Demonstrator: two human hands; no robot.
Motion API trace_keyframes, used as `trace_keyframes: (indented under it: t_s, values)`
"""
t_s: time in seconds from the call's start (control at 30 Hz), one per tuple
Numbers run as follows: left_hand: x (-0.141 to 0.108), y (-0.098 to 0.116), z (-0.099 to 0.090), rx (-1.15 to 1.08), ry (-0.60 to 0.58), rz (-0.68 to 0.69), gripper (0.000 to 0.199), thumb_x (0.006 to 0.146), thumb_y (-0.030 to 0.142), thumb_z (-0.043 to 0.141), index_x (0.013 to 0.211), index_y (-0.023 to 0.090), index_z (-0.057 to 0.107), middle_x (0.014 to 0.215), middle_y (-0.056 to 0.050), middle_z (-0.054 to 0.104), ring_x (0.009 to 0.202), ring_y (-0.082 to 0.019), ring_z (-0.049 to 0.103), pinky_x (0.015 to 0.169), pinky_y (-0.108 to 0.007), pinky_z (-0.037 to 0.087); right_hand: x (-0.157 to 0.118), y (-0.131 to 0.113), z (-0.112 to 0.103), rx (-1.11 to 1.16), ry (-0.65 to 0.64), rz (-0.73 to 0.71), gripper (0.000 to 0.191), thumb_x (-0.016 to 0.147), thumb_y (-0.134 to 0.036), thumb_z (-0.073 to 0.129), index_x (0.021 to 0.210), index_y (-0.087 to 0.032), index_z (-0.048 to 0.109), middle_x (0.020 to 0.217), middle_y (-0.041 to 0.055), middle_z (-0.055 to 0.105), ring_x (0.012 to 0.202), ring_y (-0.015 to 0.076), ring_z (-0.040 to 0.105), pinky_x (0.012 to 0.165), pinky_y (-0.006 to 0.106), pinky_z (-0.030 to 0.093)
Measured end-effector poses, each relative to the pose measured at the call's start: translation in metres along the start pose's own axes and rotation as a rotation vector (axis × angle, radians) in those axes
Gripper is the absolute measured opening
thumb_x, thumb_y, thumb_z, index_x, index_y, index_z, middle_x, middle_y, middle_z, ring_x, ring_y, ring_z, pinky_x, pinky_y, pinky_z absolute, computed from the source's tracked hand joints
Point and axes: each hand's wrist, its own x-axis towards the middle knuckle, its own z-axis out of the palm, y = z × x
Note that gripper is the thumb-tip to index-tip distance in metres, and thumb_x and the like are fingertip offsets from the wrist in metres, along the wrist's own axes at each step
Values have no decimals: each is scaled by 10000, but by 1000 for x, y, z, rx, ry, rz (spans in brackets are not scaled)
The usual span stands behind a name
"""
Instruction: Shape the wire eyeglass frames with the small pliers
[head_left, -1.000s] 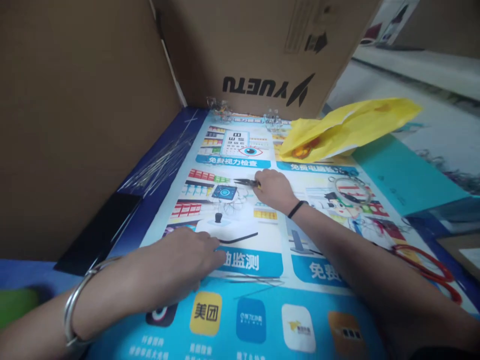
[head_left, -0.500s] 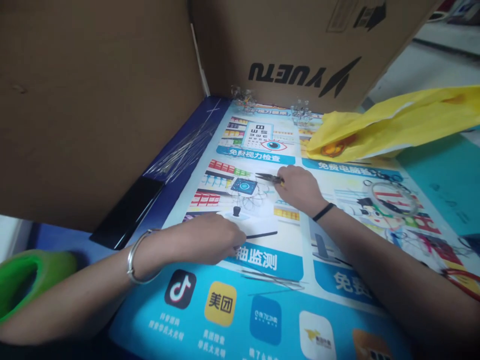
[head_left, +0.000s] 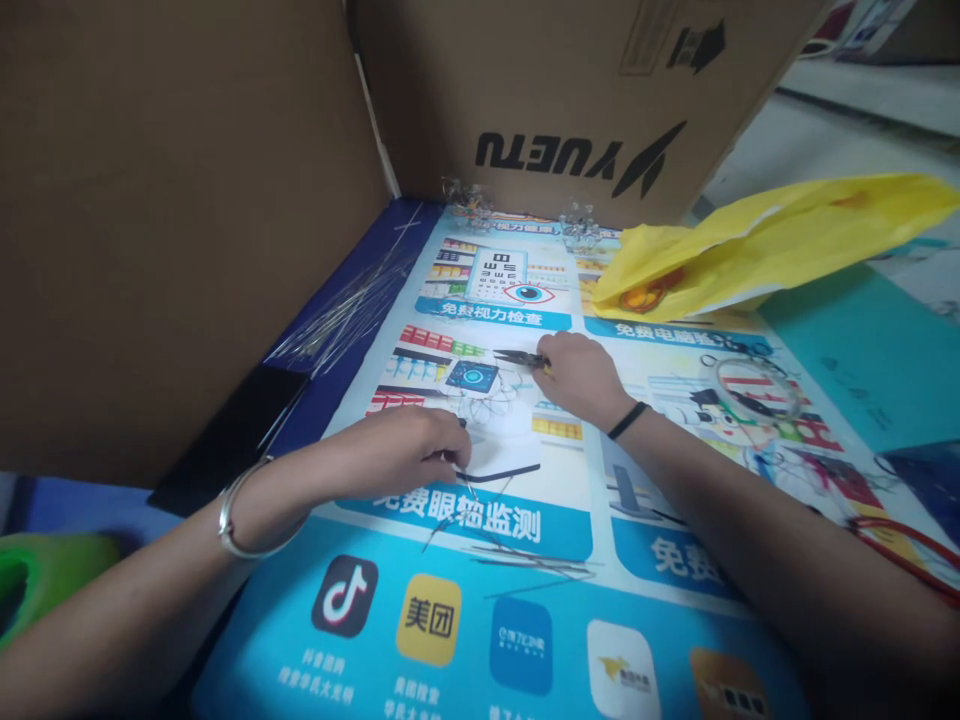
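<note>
My right hand (head_left: pixel 581 378) is closed around a pair of pliers (head_left: pixel 521 357), whose dark pointed jaws face left, just above the printed sheet (head_left: pixel 559 590). My left hand (head_left: pixel 416 450) pinches thin wires (head_left: pixel 469 500) that fan out below its fingertips; how many it holds is unclear. More thin wire pieces (head_left: pixel 536 565) lie loose on the sheet just below that hand. Between the two hands rests a tangle of fine, pale wire (head_left: pixel 484 405), over the printed blue square.
Cardboard panels (head_left: pixel 585 80) wall in the back and left. A bundle of straight wires (head_left: pixel 345 320) lies along the left. Small wire pieces (head_left: pixel 581 228) stand at the back. To the right are a yellow bag (head_left: pixel 750 245) and a wire coil (head_left: pixel 757 390); a green roll (head_left: pixel 67 575) sits lower left.
My left hand has turned, so its pinching fingertips and the wires below them now show. My right hand keeps the pliers in nearly the same place. The whole view has shifted slightly.
</note>
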Motion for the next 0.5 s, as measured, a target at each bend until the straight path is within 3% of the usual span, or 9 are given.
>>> trace_keyframes:
  t_s: [0.13, 0.5]
  values:
    - [2, -2, 8, 45, -22, 47, 157, 820, 245, 537, 951, 227, 622, 968, -26, 611, 850, -162, 565, 710, -237, 403, 0, 1, 1, 5, 15, -6, 227, 790, -315, 435, 895, -157, 560, 854, 97, 584, 812, 219, 501, 629, 293, 281]
    - [2, 2, 8, 163, -76, -2, 153, 830, 192, 465, 840, 203, 617, 820, -22, 627, 721, -152, 570, 621, -240, 377, 0, 1, 2, 21, 38, -10, 222, 782, -313, 434, 879, -159, 561, 832, 89, 581, 793, 210, 496, 621, 289, 269]
